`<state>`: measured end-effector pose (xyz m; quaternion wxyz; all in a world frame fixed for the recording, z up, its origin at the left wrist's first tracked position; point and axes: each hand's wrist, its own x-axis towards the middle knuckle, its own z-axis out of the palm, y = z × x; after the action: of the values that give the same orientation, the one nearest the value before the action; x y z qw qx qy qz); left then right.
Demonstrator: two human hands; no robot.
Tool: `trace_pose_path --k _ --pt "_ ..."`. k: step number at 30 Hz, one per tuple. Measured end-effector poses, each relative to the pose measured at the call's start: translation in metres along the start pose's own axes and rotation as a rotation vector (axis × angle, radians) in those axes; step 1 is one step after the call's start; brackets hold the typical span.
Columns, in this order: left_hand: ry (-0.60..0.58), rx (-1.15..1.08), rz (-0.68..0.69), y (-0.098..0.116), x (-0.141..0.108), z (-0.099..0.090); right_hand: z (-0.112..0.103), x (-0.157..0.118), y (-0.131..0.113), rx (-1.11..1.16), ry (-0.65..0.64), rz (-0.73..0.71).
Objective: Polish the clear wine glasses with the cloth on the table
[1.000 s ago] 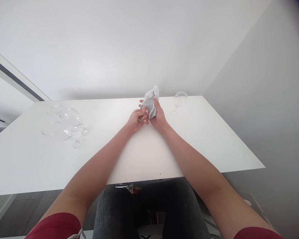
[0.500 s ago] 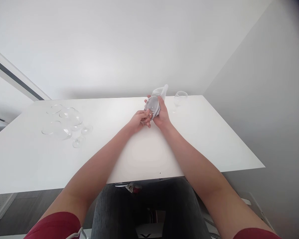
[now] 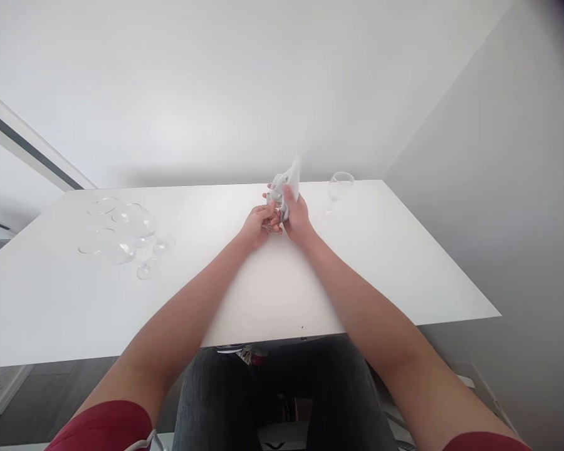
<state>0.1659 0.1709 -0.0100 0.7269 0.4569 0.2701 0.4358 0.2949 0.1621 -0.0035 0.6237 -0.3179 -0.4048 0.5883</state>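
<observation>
Over the far middle of the white table (image 3: 263, 282), both my hands are closed on one wine glass (image 3: 276, 199), its bowl tilted away from me. My left hand (image 3: 260, 222) pinches it low, around the stem and foot. A pale grey-white cloth (image 3: 291, 178) wraps the bowl, and my right hand (image 3: 297, 214) grips the bowl through it, thumb on the near side. Much of the glass is covered by cloth and fingers. To the right of my right hand, another wine glass (image 3: 341, 185) stands upright.
Several clear wine glasses (image 3: 122, 232) are grouped at the table's left, some with bowls overlapping in view. A white wall (image 3: 244, 88) rises behind the far edge, and a grey side wall (image 3: 498, 175) is at the right. My legs are under the near edge.
My right hand and the cloth have shifted left and turned around the bowl; the cloth's loose tip has swung left. My left hand has moved only slightly. The other glasses stay put.
</observation>
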Motion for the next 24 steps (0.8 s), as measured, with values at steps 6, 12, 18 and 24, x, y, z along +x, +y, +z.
trace_pose_path --k 6,12,18,24 --pt "-0.052 -0.047 -0.086 0.003 -0.003 0.003 0.002 -0.005 -0.003 -0.072 0.104 -0.216" --pt "-0.083 -0.002 -0.103 0.004 -0.005 0.006 -0.007 0.005 -0.005 0.101 -0.021 0.030" --pt "0.059 0.025 -0.049 0.003 -0.004 0.007 0.003 -0.004 0.000 -0.103 0.172 -0.222" --pt "-0.129 -0.052 -0.187 0.009 -0.007 0.005 0.000 -0.002 -0.012 0.101 -0.058 0.026"
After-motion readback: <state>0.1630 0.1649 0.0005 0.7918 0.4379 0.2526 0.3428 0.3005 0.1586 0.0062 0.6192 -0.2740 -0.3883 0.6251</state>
